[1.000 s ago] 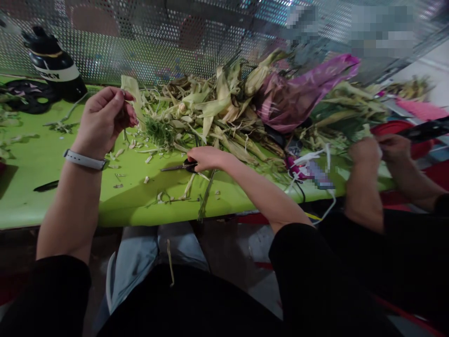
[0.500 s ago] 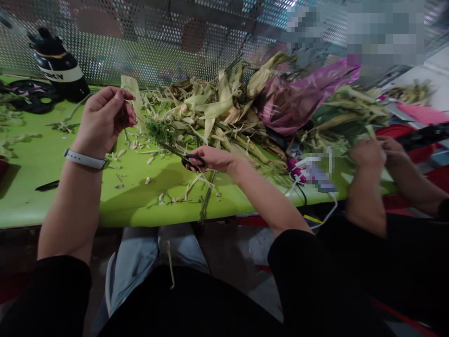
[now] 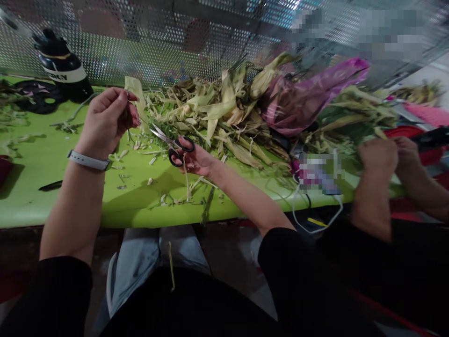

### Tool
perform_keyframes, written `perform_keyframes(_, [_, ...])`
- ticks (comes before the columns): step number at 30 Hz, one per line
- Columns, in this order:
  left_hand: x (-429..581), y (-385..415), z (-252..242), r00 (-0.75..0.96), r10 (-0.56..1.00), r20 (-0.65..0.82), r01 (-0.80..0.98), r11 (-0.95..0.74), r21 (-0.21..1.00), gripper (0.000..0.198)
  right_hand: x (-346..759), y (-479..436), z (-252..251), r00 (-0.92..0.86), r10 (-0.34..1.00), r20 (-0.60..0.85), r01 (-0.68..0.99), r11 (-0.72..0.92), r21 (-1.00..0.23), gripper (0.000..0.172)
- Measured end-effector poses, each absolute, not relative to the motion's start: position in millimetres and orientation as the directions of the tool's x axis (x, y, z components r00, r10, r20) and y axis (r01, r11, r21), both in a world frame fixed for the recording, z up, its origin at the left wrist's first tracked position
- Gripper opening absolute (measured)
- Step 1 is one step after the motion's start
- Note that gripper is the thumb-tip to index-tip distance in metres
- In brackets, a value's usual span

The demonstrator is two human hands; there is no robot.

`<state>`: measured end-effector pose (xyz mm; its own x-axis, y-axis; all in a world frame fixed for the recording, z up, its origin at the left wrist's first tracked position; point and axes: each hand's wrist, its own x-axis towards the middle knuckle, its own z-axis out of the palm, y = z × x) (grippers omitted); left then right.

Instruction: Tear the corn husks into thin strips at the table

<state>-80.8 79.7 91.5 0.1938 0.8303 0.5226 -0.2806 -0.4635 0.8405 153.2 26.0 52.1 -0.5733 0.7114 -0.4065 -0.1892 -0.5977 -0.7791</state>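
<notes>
My left hand, with a pale band on its wrist, is raised over the left part of the table with thumb and fingers pinched together. A pale green strip of corn husk stands up at its fingertips, the hold partly hidden by the fingers. My right hand grips black-handled scissors. Their blades point up and left toward the left hand, slightly parted, with nothing visible between them. A thin pale strip hangs below the scissors' handle by the right fingers.
A heap of dry corn husks lies along the back, against a perforated metal panel. A purple plastic bag rests on it. A black bottle stands back left. At right, another person's hands work near a white cable.
My right hand has turned and moved left, bringing the scissor blades into plain sight near the left hand. The left hand keeps its pinch, nearly still.
</notes>
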Motion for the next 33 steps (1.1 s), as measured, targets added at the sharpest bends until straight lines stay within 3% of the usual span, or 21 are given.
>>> perform_keyframes(15, [-77,74,94,0.169,0.847,0.504,-0.356,-0.424,0.833,0.017,147,25,44,-0.497,0.809,-0.312,-0.196,-0.455,-0.869,0.038])
perform_keyframes(23, [-77,75,94,0.174,0.828,0.532,-0.326,-0.461,0.825,0.017,169,20,38,-0.448,0.853,-0.268,-0.118,-0.354,-0.928,0.039])
perform_keyframes(33, [-70,69,96,0.226,0.827,0.515,-0.37,-0.417,0.83,0.017,176,17,36,-0.457,0.839,-0.295,-0.181,-0.412,-0.893,0.038])
